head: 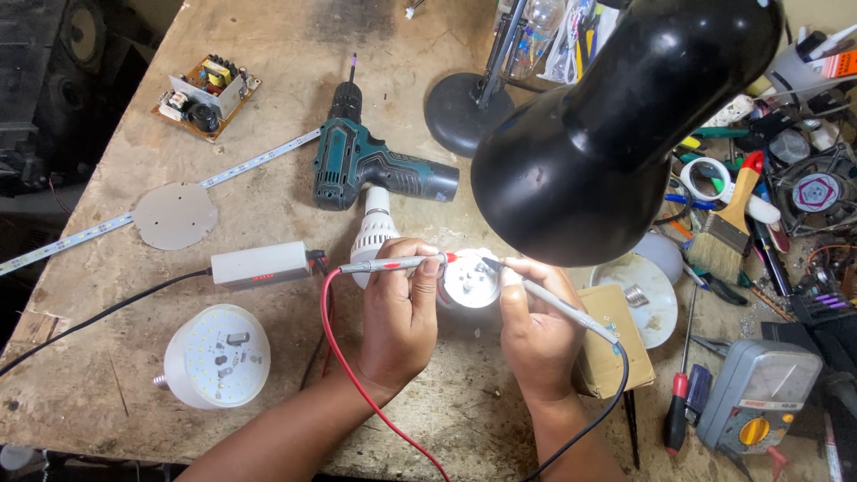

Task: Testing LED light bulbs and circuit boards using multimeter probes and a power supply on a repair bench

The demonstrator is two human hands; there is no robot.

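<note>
Between your fingertips sits the lit LED bulb board (470,284), steadied from both sides so each tip lands. Your left hand (399,314) pinches the red probe (393,264); your right hand (536,332) pinches the black probe (549,299). Beyond your knuckles lies the cordless drill (375,165), and the black lamp (616,125) lights the work.

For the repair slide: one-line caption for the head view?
Left hand and right hand press red probe and black probe onto lit LED bulb board under black desk lamp.
</note>
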